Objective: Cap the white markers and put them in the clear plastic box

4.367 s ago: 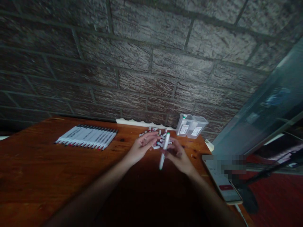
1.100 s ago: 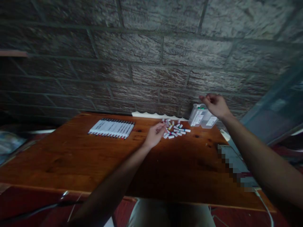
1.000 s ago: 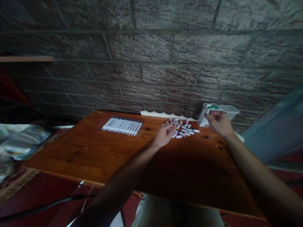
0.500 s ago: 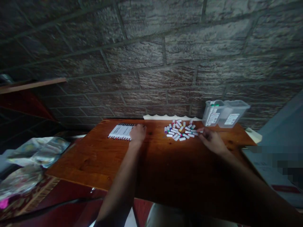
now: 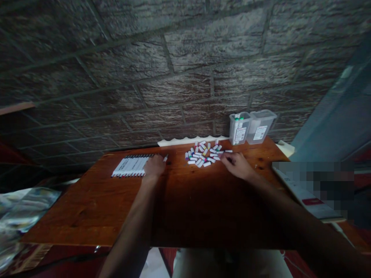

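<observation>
My left hand [image 5: 154, 166] lies curled at the right end of a row of white-barrelled markers [image 5: 130, 165] with black upper ends and red or dark lower ends, placed side by side. From its fingers sticks a short piece of a white marker [image 5: 165, 158]; the rest is hidden by the hand. My right hand [image 5: 237, 164] is at the right edge of a loose pile of short white marker caps [image 5: 199, 157] with coloured ends. Its thumb and fingers are pinched together among the nearest caps; what sits between the fingertips is too dark to make out.
Two clear plastic boxes [image 5: 262, 131] with labels stand at the back right, the left one holding green-ended markers. A white wavy strip [image 5: 191, 141] runs along the wall behind the wooden table [image 5: 95, 216]. On the right lies a flat pale board [image 5: 295, 181]; plastic bags [image 5: 29, 204] are at left.
The view has swung to the right, so everything sits further left. My right hand has shifted toward the caps. A marker end now shows more plainly beside my left fingers.
</observation>
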{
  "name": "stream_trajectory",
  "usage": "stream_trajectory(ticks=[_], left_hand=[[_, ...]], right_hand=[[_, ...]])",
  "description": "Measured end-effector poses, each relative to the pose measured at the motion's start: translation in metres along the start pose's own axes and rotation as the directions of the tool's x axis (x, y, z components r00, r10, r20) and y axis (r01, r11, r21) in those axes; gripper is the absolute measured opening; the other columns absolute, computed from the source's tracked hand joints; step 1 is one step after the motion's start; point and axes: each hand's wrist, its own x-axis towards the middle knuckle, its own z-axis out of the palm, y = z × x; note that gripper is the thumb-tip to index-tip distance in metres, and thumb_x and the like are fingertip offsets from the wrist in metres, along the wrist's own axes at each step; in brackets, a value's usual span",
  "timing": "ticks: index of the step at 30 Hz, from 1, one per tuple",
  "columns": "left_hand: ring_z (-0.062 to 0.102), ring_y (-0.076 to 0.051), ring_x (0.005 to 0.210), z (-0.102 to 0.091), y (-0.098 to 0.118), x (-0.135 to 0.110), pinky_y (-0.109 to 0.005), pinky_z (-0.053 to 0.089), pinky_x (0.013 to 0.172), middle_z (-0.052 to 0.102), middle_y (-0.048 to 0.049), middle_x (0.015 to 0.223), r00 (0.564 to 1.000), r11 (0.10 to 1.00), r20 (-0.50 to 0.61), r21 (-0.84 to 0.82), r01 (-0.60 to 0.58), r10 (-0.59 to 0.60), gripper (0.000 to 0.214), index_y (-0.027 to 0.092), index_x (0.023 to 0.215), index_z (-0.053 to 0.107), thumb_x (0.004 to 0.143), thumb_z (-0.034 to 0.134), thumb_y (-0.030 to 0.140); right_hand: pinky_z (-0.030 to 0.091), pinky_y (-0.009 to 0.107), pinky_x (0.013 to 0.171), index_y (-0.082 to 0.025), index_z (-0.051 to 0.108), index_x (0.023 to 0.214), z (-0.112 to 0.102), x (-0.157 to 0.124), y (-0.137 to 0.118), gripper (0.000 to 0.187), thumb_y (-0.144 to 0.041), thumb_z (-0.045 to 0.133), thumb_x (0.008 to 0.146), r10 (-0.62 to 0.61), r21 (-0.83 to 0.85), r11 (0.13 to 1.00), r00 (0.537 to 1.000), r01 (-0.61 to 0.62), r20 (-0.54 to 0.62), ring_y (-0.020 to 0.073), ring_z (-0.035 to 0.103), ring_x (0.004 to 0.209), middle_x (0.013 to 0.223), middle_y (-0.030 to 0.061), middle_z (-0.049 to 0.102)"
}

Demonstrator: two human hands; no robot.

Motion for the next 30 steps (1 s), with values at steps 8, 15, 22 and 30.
stream_trajectory(ticks=[8, 15, 22, 30], left_hand=[[0.069, -0.02, 0.08, -0.001, 0.047, -0.017, -0.03, 0.054, 0.077, 0.075, -0.0074, 0.09, 0.978, 0.342, 0.055, -0.94, -0.017, 0.201, 0.035, 0.015, 0.096, 0.073, 0.066, 0.076, 0.034], [0.072, -0.019, 0.074, -0.005, 0.076, -0.041, -0.034, 0.059, 0.075, 0.074, -0.0063, 0.084, 0.916, -0.155, 0.101, -0.973, 0.173, 0.388, 0.033, 0.012, 0.091, 0.07, 0.062, 0.081, 0.022], [0.073, -0.024, 0.077, -0.001, 0.079, -0.05, -0.04, 0.06, 0.076, 0.074, -0.0077, 0.087, 0.855, -0.177, 0.084, -0.963, 0.201, 0.512, 0.031, 0.012, 0.093, 0.068, 0.065, 0.08, 0.02], [0.073, -0.025, 0.082, 0.001, 0.075, -0.048, -0.041, 0.059, 0.08, 0.074, -0.0099, 0.092, 0.84, -0.209, 0.071, -0.954, 0.215, 0.538, 0.031, 0.012, 0.098, 0.069, 0.069, 0.077, 0.02]], right_hand=[[0.022, 0.026, 0.045, -0.022, 0.036, 0.053, 0.008, 0.001, -0.011, 0.041, -0.048, 0.052, 0.081, 0.296, 0.515, 0.813, 0.954, -0.272, 0.038, 0.0089, 0.027, 0.045, 0.047, -0.006, 0.032], [0.015, 0.024, 0.045, -0.022, 0.028, 0.05, 0.011, -0.004, -0.019, 0.042, -0.037, 0.06, 0.072, 0.27, 0.52, 0.811, 0.96, -0.27, 0.077, 0.0068, 0.02, 0.047, 0.049, -0.0073, 0.025], [0.017, 0.024, 0.045, -0.022, 0.024, 0.049, 0.01, -0.003, -0.018, 0.042, -0.035, 0.058, 0.071, 0.238, 0.454, 0.861, 0.971, -0.229, 0.037, 0.007, 0.02, 0.047, 0.05, -0.0069, 0.022], [0.019, 0.023, 0.043, -0.023, 0.022, 0.053, 0.013, -0.002, -0.007, 0.044, -0.035, 0.06, 0.072, 0.269, 0.402, 0.889, 0.961, -0.221, -0.067, 0.0074, 0.02, 0.048, 0.051, -0.0067, 0.022]])
